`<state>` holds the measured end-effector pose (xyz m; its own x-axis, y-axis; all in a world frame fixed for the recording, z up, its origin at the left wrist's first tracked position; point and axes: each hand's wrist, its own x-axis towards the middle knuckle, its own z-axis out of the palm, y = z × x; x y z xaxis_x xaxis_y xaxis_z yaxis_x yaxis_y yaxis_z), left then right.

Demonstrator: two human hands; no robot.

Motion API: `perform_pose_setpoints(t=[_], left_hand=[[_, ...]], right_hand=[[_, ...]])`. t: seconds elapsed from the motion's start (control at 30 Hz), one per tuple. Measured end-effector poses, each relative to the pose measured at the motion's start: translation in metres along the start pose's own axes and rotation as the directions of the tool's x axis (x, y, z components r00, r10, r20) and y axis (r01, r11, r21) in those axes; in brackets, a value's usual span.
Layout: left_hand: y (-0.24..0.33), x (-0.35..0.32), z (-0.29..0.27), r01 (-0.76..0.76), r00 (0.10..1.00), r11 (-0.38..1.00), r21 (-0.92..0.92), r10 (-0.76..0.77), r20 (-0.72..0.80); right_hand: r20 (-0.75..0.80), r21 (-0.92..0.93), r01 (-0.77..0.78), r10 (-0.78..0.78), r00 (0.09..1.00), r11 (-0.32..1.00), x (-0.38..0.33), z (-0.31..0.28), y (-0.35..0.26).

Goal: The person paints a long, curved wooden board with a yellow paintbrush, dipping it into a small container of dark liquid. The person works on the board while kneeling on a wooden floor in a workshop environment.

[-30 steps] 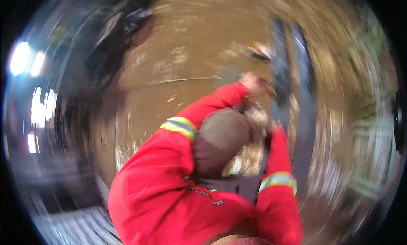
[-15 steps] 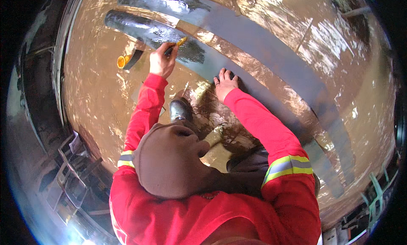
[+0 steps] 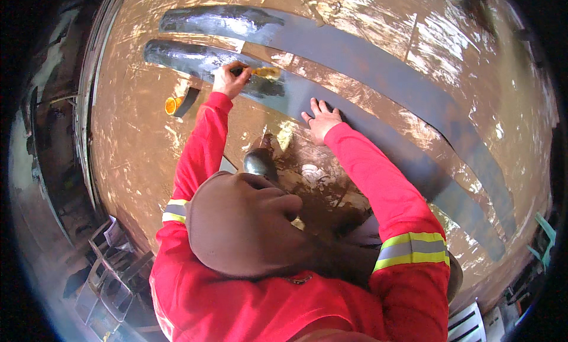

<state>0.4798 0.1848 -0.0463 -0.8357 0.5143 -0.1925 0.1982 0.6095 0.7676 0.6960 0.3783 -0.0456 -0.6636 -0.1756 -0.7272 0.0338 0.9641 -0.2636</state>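
Left grip (image 3: 231,80) holds a yellow brush (image 3: 266,73) over a glossy-ended strip (image 3: 296,96).

Side by side on the floor (image 3: 130,141)

The far strip (image 3: 355,53) was placed beyond the near strip (image 3: 293,94), on which the right grip (image 3: 323,122) was rested. Farther left, a brush (image 3: 267,73) was held over it by the left grip (image 3: 228,81); a container (image 3: 174,105) was set left of that grip.

Two hands (image 3: 231,81) (image 3: 323,124), two strips (image 3: 378,129) (image 3: 367,57), one brush (image 3: 264,72), one cup (image 3: 174,105)
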Motion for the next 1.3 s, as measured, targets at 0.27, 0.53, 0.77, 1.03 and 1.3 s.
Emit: perform_pose_setpoints(t=[0.27,0.53,0.77,1.03,1.3], left_hand=[[-0.001,0.022,-0.027,-0.152,0.946,0.767,0.623,0.295,-0.132],[0.04,-0.011,-0.012,-0.095,0.937,0.995,0.007,0.087,0.338],[-0.007,-0.054,-0.051,-0.128,0.991,0.881,0.456,0.132,0.023],[0.009,-0.092,0.0,-0.26,0.963,0.881,0.396,0.206,0.173],[0.005,-0.092,-0.023,-0.097,0.995,0.975,0.199,0.101,-0.011]], right_hand=[[0.052,-0.008,-0.012,0.013,0.999,1.0,-0.002,-0.005,-0.004],[0.044,0.013,-0.011,0.01,0.999,1.0,0.004,0.002,0.001],[0.005,0.009,-0.011,0.01,1.0,1.0,0.008,0.006,0.002],[0.028,0.005,-0.012,0.012,1.0,1.0,0.005,0.008,0.002],[-0.009,0.02,0.006,-0.006,1.0,1.0,0.006,0.007,0.001]])
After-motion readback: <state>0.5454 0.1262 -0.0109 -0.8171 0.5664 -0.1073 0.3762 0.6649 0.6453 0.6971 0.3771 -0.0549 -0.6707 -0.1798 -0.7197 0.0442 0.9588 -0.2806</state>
